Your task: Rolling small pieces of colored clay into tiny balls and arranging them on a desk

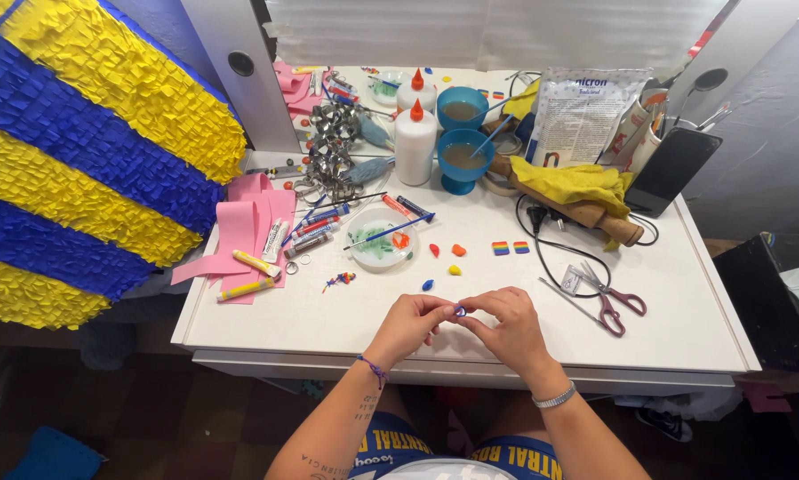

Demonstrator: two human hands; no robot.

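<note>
your left hand [410, 322] and right hand [504, 325] meet over the near edge of the white table [684, 302], fingertips pinched together on a tiny blue and white piece [459, 311] held between them, just above the tabletop. both hands are closed narrow around it; its exact shape is too small to tell. just beyond your fingers lie small clay bits: a blue one [428, 285], a yellow one [454, 269], an orange one [458, 251] and a red one [434, 250]. two little rainbow striped pieces [511, 248] sit farther back. purple handled scissors [615, 300] lie to your right, well apart. a round white dish [380, 239] with a blue brush [391, 231] across it sits behind the clay bits.
</note>
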